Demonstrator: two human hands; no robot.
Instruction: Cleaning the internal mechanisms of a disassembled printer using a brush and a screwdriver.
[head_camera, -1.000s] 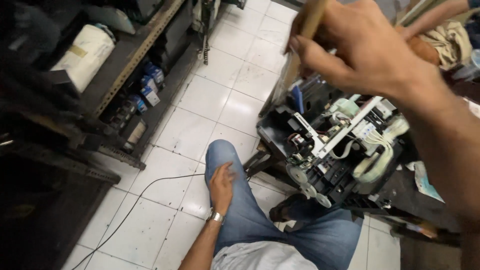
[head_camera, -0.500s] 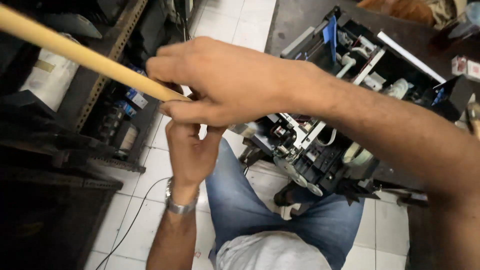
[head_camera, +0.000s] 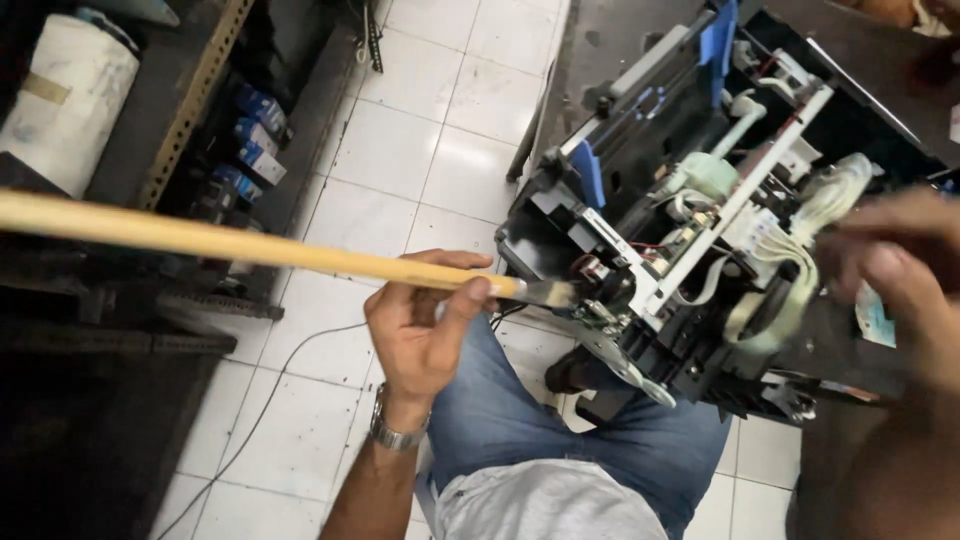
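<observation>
My left hand grips a long paintbrush with a yellow wooden handle, close to its metal ferrule. The handle runs off to the left edge. The dark bristles touch the near left corner of an opened printer mechanism, a black frame with white cables, blue tabs and a pale green part. My right hand is blurred at the right edge, beside the white cable bundle on the mechanism's right side; whether it holds anything cannot be told. I wear a metal watch on my left wrist and blue jeans.
A metal shelf at the left holds a white roll and several small blue boxes. The floor is white tile with a thin dark cable lying across it. The mechanism rests on a dark work surface.
The brush has passed from my right hand to my left. My right hand has moved to the mechanism's right side, and the bristles now touch the mechanism's corner.
</observation>
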